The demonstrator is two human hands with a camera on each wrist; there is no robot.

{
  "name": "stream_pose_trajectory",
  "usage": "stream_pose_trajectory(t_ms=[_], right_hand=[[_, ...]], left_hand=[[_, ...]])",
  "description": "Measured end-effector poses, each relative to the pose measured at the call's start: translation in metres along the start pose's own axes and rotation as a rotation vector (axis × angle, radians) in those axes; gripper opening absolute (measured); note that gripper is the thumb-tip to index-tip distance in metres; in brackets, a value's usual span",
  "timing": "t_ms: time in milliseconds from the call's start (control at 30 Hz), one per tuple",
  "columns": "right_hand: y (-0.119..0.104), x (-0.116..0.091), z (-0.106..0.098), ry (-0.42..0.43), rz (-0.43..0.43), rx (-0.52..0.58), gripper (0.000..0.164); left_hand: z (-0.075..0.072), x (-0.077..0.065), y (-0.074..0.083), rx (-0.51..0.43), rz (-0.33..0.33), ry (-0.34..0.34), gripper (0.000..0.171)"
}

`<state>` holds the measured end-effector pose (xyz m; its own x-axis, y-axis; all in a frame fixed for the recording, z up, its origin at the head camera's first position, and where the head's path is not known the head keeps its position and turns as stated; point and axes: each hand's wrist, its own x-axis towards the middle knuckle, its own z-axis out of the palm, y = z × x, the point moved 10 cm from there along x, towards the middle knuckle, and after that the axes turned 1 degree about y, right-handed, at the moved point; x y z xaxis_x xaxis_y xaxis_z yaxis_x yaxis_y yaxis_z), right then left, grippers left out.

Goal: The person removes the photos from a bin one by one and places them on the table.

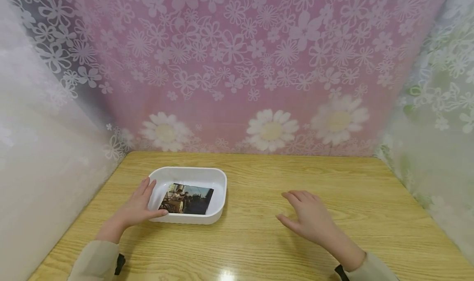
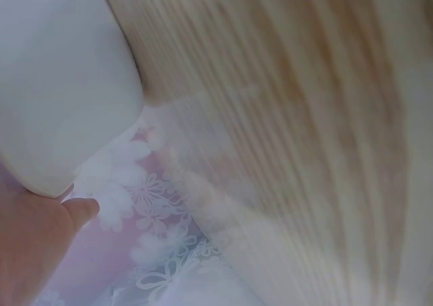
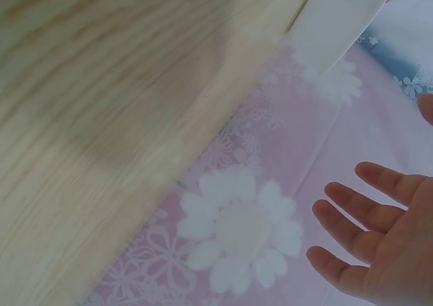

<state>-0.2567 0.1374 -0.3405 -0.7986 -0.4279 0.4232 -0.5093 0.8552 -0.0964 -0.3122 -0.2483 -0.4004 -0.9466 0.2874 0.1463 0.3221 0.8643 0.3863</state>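
A white plastic tray (image 1: 219,198) sits on the table at centre left. Lying flat inside it is a picture card (image 1: 190,199) with a dark painted scene of figures. At the tray's left near corner, my left hand (image 1: 135,209) touches the rim, its fingers extended along the left side and its thumb over the near edge. The left wrist view shows part of that hand (image 2: 34,242) against the tray wall (image 2: 61,82). My right hand (image 1: 312,217) is off to the right of the tray, fingers relaxed and spread, holding nothing; the fingers (image 3: 348,231) show separated in the right wrist view.
The wood-grain table (image 1: 255,248) stretches out beneath both hands. A pink flowered curtain (image 1: 229,87) rises behind its far edge, with pale curtains (image 1: 48,149) on the left and on the right (image 1: 440,149).
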Motion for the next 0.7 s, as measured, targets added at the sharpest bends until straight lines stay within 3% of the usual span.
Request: stream_pose_trajectory(t_ms=[367, 700], right_hand=[[-0.023, 0.028, 0.005, 0.031, -0.078, 0.077, 0.052], [-0.052, 0.067, 0.029, -0.065, -0.110, 0.174, 0.053]], left_hand=[[0.000, 0.000, 0.001, 0.006, 0.006, -0.006, 0.103], [0.003, 0.000, 0.000, 0.029, 0.002, -0.017, 0.103]])
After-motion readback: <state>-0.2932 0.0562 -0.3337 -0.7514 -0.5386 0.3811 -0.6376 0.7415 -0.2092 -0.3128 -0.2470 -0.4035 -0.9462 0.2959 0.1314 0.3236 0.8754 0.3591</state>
